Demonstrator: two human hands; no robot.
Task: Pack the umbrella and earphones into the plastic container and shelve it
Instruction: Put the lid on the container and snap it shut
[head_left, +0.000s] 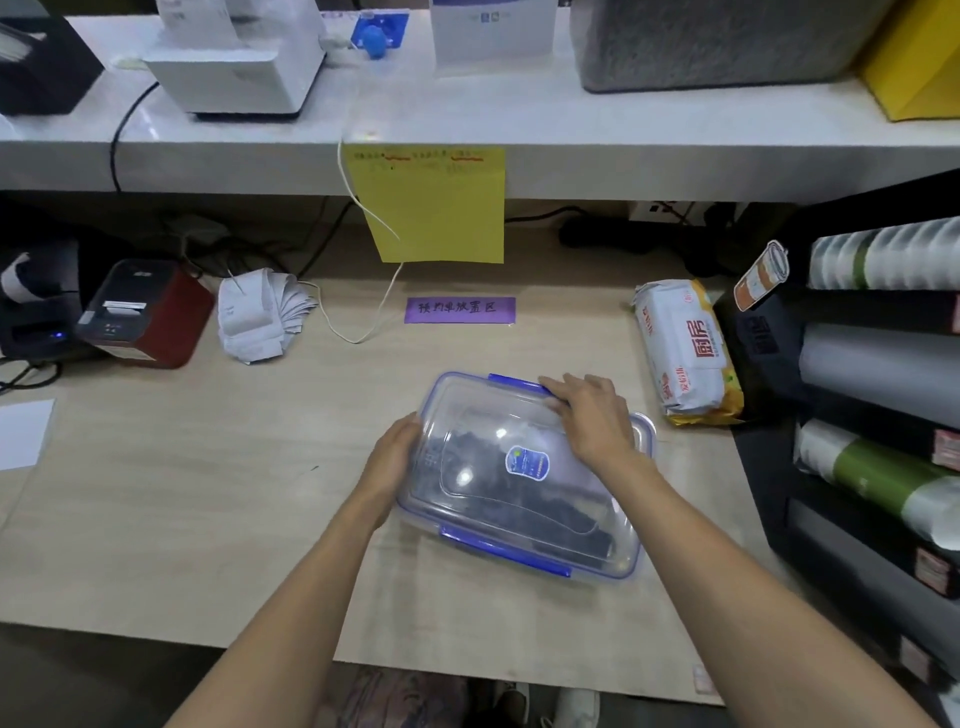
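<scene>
A clear rectangular plastic container with blue clip latches (524, 478) sits near the middle of the pale wood-grain desk (156, 519), turned at a slant to the desk's near edge. Its transparent lid is on, and a dark folded umbrella (519, 499) shows through it, lying lengthwise inside; earphones cannot be made out through the plastic. The long blue latch on the near side (504, 553) lies along the container's edge, and the far-side latch (514, 383) runs under the right hand's fingertips.

The left hand (392, 462) rests against the container's left short edge, fingers lightly bent around the rim, steadying it. The right hand (592, 415) lies over the far right corner of the lid, fingers extended flat and pressing on the far latch, not wrapped around anything.

Bare desk stretches to the left of the container and along the near edge. To the right, a white and yellow packet of wipes (680, 353) lies near the container but apart from it, and beyond that a dark rack of rolled materials (878, 395) borders the desk's right edge. At far left stand a red and black label printer (145, 317) and a curled heap of white receipts (260, 314). A purple label (460, 310) lies flat on the far side, below a hanging yellow paper sheet (436, 208) fixed to the white shelf's (571, 140) edge.
</scene>
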